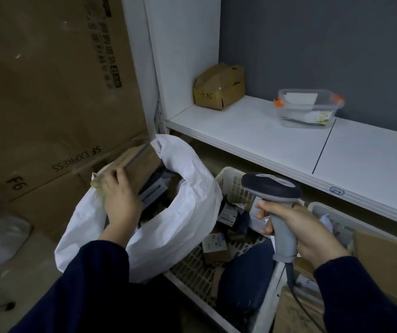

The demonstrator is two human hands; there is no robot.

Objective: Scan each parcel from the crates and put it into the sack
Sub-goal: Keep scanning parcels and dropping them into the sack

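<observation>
A white shelf stands against a grey wall, large cartons stacked beside.

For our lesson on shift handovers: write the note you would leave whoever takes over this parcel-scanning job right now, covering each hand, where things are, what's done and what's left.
Left hand grips a cardboard parcel at the mouth of the white sack.
Right hand grips the barcode scanner above the crate.
Done: several parcels lie in the sack.
Left: drop this parcel in, then scan the parcels in the crate, such as the small box.
</observation>
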